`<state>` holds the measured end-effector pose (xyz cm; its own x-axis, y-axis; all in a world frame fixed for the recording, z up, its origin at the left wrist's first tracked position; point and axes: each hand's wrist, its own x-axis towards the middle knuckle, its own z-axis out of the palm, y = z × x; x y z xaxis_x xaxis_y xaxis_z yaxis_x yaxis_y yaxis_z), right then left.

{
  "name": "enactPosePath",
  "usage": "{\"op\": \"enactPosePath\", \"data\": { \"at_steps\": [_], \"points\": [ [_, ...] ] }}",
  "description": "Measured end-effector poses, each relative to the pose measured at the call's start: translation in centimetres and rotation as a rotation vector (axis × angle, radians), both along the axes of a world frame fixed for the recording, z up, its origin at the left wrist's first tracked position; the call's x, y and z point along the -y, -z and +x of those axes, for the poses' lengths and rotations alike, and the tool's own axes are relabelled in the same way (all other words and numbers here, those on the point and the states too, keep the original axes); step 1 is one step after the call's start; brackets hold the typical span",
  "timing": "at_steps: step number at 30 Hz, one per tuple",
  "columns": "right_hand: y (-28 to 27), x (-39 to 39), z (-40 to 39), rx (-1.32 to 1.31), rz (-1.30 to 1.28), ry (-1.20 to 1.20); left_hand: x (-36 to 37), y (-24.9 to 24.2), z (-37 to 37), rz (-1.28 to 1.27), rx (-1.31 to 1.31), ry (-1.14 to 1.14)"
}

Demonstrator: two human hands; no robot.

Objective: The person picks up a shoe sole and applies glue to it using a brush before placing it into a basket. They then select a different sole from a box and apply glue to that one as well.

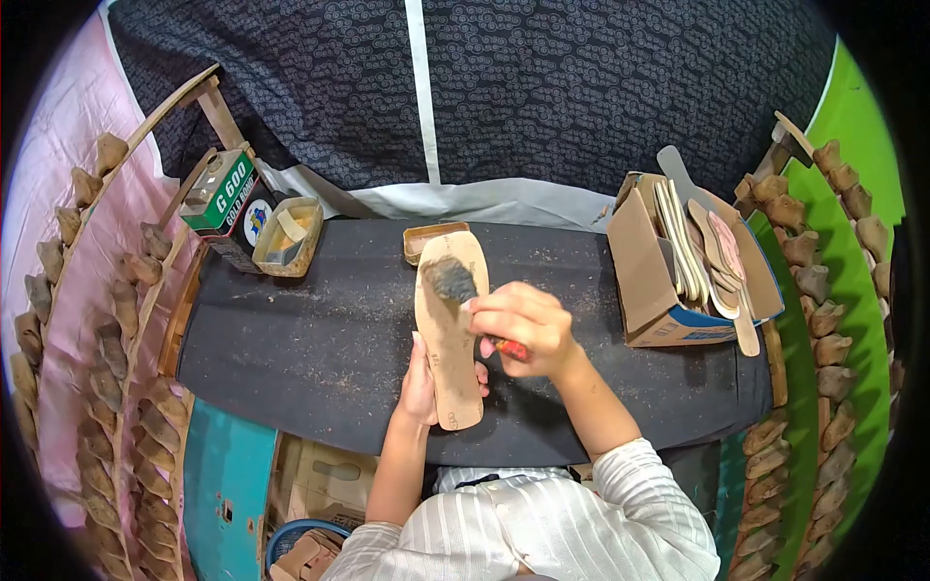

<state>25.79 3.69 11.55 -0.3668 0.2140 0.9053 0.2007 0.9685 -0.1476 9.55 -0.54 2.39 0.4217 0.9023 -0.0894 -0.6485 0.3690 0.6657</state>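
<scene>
My left hand [418,389] is closed around the lower part of a tan shoe insole [451,363], thumb along its left edge and fingertips showing at the right edge. The insole is held up over the dark table, its toe end pointing away from me. In my right hand [531,327] is a brush [452,281] with dark bristles and a red handle end. Its bristles lie over the upper part of the insole, apparently touching it. Partly hidden behind the insole's tip is a small shallow box [415,237].
A cardboard box [668,327] of insoles stands at the right. At the back left are a green G 600 tin [215,208] and a cut-open container [302,254]. Racks of shoe lasts [107,349] flank both sides. Scraps dot the dark tabletop [291,349].
</scene>
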Motion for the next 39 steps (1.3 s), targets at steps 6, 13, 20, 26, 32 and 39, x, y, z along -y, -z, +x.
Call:
{"op": "enactPosePath", "data": {
  "at_steps": [6,13,20,26,32,39],
  "points": [
    [3.1,2.7,-0.5,0.046,-0.178,-0.159,-1.6,-0.6,0.0,0.006,0.254,-0.139],
    [4.2,5.6,0.4,0.126,-0.329,-0.328,-2.6,-0.1,-1.3,0.123,0.235,-0.281],
    [0.7,3.1,1.5,-0.090,-0.218,-0.080,-1.7,-0.8,-0.1,0.094,0.220,-0.193],
    [-1.2,-0.3,0.0,-0.121,-0.117,0.220,-1.1,-0.3,1.1,0.168,0.190,-0.077],
    [0.6,0.0,-2.0,-0.007,-0.101,0.034,-1.9,1.0,0.0,0.101,0.205,-0.112],
    [2.6,3.1,-2.0,0.080,-0.166,-0.178,-2.6,-1.2,-1.1,0.166,0.278,-0.205]
  ]
}}
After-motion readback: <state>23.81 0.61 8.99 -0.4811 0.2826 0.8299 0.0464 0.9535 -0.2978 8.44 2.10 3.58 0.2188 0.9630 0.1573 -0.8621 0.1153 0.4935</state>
